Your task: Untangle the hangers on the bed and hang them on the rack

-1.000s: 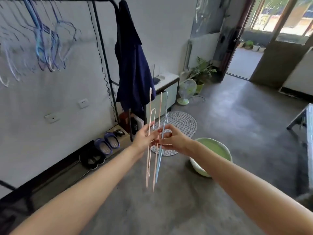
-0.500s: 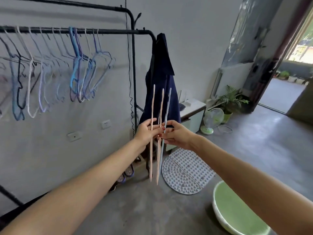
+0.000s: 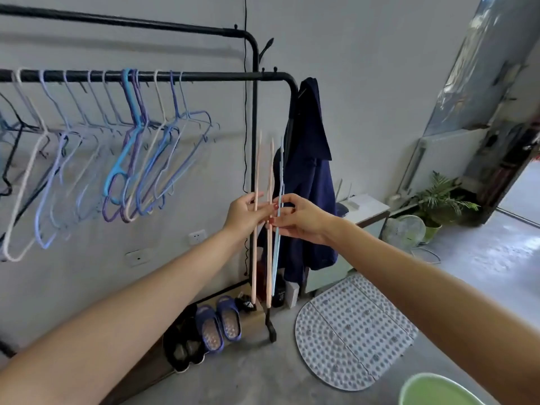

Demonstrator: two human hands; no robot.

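Note:
I hold three thin hangers edge-on and upright in front of me. My left hand point(image 3: 245, 213) pinches the two pink hangers point(image 3: 256, 252), and my right hand point(image 3: 301, 219) grips the light blue hanger point(image 3: 276, 258) beside them. The black clothes rack point(image 3: 204, 75) stands behind, its lower bar carrying several blue, purple and white hangers point(image 3: 137, 159) to the left of my hands. The bed is out of view.
A dark blue garment point(image 3: 309, 182) hangs at the rack's right end. Slippers point(image 3: 217, 323) and black shoes sit at the rack's foot, next to a dotted mat point(image 3: 350, 328). A green basin point(image 3: 438, 390) is at the lower right; a fan point(image 3: 404, 230) and plant beyond.
My view has swung up and left toward the rack, bringing the hung hangers into sight. Both hands have risen with the three hangers, and the hangers now stand a little more spread apart.

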